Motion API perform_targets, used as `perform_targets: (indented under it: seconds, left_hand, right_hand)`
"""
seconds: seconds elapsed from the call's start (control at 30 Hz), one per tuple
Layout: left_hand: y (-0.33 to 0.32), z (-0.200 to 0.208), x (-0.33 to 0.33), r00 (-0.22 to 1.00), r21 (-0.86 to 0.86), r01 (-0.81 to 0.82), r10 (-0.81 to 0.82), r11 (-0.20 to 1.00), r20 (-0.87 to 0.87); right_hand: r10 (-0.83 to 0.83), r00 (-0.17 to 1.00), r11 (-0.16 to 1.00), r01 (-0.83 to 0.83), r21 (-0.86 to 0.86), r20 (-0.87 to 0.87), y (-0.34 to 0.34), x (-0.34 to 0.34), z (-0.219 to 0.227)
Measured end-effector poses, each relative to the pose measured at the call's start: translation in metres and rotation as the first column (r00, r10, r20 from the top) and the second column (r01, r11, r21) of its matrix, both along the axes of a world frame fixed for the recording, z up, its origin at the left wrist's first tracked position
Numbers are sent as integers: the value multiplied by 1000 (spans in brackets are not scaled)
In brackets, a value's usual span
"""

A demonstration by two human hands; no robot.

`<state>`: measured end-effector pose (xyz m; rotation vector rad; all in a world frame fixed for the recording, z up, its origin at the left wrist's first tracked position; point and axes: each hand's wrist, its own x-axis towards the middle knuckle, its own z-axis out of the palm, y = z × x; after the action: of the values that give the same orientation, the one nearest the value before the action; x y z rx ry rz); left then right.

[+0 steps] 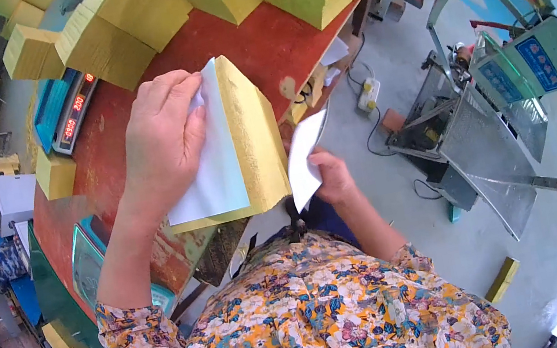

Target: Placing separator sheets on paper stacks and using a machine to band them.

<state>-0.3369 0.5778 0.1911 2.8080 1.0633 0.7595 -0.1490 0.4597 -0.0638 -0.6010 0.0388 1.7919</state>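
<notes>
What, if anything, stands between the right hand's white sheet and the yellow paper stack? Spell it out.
Nothing visible does. The right hand holds a white sheet just right of the yellow paper stack, with only open air between; the left hand presses another white sheet on its far face.

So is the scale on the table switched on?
On: the scale shows lit red digits on its display, beside the yellow stacks.

A short-sleeved floral shirt (304, 318) is worn: orange-yellow ground, printed densely with white, pink and dark blue flowers. Sleeves are cut off above the elbow; the left sleeve (136, 340) is seen at lower left, the right sleeve (423, 275) at lower right. Both forearms and hands are left bare. No gloves, watch or rings are seen.
</notes>
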Motion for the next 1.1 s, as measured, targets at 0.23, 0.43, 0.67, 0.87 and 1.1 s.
perform_targets:
  seconds: [0.23, 0.43, 0.67, 0.87, 1.1]
  left_hand:
    - [-1, -16, -43, 989, -28, -86, 89, 996, 117]
    - [-43, -92, -119, 758, -279, -297, 403, 913, 513]
    - [-61, -157, -130, 440, -560, -189, 579, 807, 686]
    - [-92, -205, -165, 212, -727, 25, 707, 686, 674]
    - [-98, -194, -171, -33, -865, 187, 883, 466, 469]
  right_hand:
    - [90, 972, 993, -104, 55, 216, 2, -4, 62]
    - [251, 902, 949, -300, 92, 352, 56, 23, 120]
    - [492, 867, 867, -496, 49, 78, 95, 27, 61]
    - [522, 839, 853, -508, -121, 153, 93, 12, 61]
    - [226, 477, 891, -453, 18, 850, 95, -3, 78]
